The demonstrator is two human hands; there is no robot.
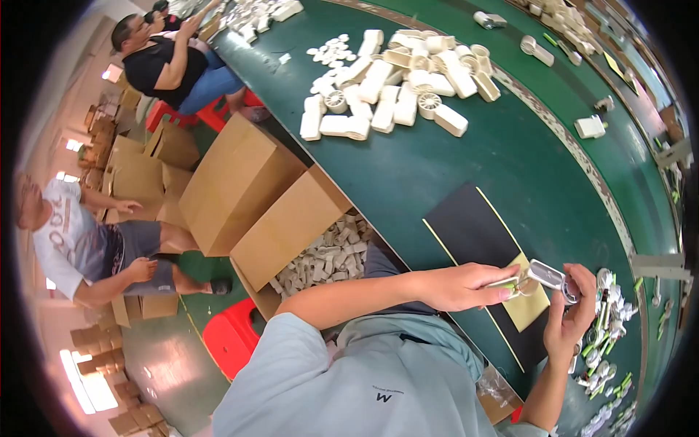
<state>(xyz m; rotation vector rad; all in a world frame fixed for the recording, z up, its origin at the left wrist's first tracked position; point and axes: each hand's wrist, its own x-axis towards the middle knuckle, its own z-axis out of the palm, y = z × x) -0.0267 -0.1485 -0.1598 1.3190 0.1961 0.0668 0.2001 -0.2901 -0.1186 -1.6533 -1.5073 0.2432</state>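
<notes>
My right hand point(571, 313) is closed on a long white plastic casing with a grey hollow inside point(546, 274) and a round ring at one end. Just left of it, my left hand point(466, 286) pinches a small pale plastic part point(524, 285), its shape partly hidden by the fingers. The two pieces are close together; whether they touch I cannot tell. Beneath both hands lies a black mat point(470, 218) with yellow edges, and on it a yellow sheet point(526, 317).
Cream plastic housings point(408, 80) are heaped on the green table point(364, 167). White and green assemblies point(603, 328) lie right of my hand. A belt point(582, 95) carries single parts. A carton of white parts point(328, 251), a red stool point(231, 336) and other people point(171, 62) are at left.
</notes>
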